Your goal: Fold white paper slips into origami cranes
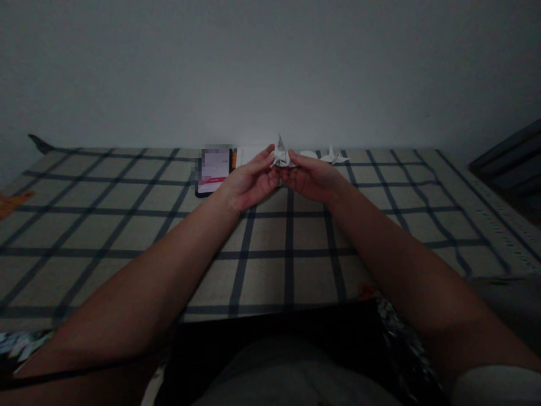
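Both my hands meet above the checked cloth, pinching a small folded white paper figure (281,157) with a point sticking up. My left hand (249,181) grips its left side with thumb and fingers closed. From the other side my right hand (310,176) holds the figure's right part, fingers curled. A second folded white paper figure (333,156) lies on the cloth just beyond my right hand.
A phone (213,171) with a lit pink-and-white screen lies left of my hands. White paper sheets (249,154) sit behind them by the wall. The checked cloth (127,225) covers the surface. An orange object (12,202) lies at the far left edge.
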`<action>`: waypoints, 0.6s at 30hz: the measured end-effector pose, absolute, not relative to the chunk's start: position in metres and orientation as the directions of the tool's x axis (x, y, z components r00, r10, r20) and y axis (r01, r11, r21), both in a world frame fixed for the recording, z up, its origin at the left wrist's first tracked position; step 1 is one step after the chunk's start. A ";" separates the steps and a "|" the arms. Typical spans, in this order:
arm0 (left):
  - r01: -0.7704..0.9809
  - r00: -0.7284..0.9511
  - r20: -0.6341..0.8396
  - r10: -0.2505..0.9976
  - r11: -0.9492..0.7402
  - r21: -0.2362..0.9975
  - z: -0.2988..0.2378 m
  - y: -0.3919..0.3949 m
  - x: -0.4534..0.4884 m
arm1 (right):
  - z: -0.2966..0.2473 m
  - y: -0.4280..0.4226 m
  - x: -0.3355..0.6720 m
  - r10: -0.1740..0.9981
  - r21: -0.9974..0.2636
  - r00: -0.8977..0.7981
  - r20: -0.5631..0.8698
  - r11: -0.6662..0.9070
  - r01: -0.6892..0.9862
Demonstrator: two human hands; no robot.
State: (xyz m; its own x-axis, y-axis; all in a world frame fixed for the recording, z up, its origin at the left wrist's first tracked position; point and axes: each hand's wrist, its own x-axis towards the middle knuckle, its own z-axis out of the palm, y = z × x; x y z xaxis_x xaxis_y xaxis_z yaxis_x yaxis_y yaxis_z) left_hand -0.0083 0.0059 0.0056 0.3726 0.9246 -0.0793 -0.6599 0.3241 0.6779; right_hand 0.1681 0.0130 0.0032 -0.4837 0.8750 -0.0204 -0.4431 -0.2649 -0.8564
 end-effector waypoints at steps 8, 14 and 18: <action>-0.649 0.356 -0.065 0.932 0.296 0.701 0.001 0.008 -0.008 | 0.005 0.010 0.166 0.904 -0.889 -0.426 -0.033 -0.221 -0.401; -0.641 0.335 -0.060 0.940 0.274 0.717 0.001 0.007 -0.008 | 0.004 0.009 0.165 0.911 -0.898 -0.412 -0.015 -0.194 -0.395; -0.634 0.320 -0.065 0.945 0.265 0.726 0.004 0.007 -0.007 | -0.002 0.016 0.164 0.921 -0.889 -0.390 -0.011 -0.188 -0.418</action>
